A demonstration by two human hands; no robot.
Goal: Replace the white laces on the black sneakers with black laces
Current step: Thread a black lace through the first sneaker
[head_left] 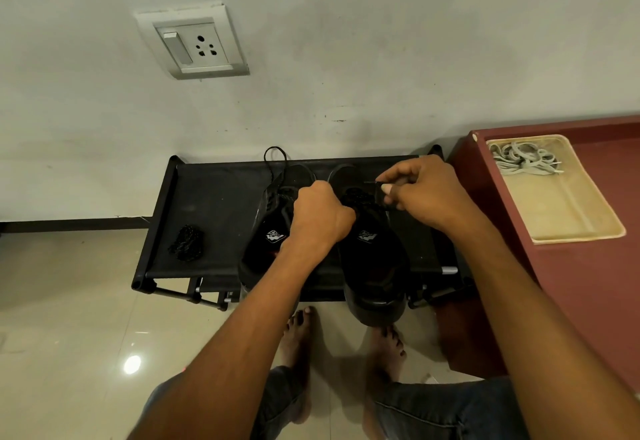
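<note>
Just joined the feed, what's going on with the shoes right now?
A person is lacing the right-hand black sneaker on a black rack. The right hand pinches a black lace end above the eyelets; the left hand is curled at the lacing, its grip hidden. The other sneaker has black lace trailing behind. White laces lie in a beige tray; a spare black bundle sits on the rack.

Left hand [320, 212] covering right sneaker [372, 249] eyelets, maroon table [571, 283] cut off at right edge
</note>
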